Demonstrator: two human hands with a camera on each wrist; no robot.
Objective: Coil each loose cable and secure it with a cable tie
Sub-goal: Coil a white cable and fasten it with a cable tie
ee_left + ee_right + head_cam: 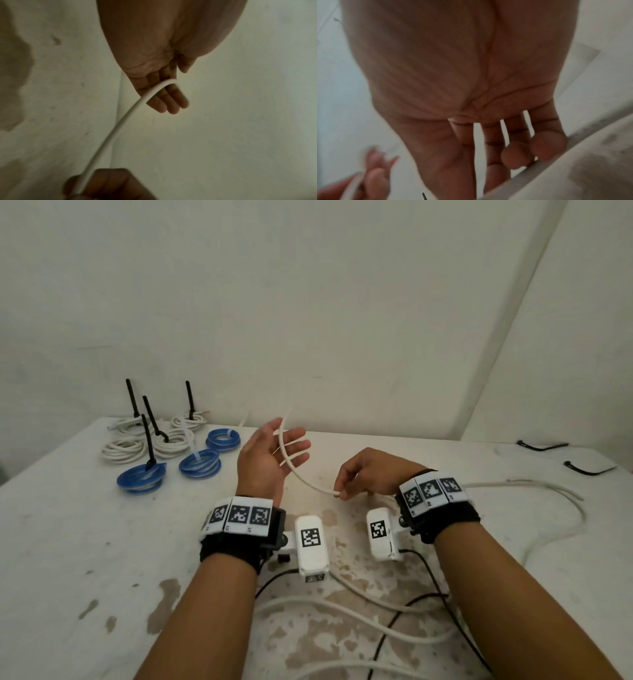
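While the left hand (270,457) lies flat-fingered, the right hand (366,474) pinches the curved white cable (301,474).

Stained white table (68,542) bears 7 tied coils (161,453), loose cable (376,607).

The head camera looks forward and down from above both forearms, taking in the tabletop (85,542) and the wall behind. The left wrist camera sits close under the left hand (159,75), looking along its palm to the fingers. The right wrist camera does likewise, very near the right hand (471,94). All three views share the white cable (301,479) between the hands.
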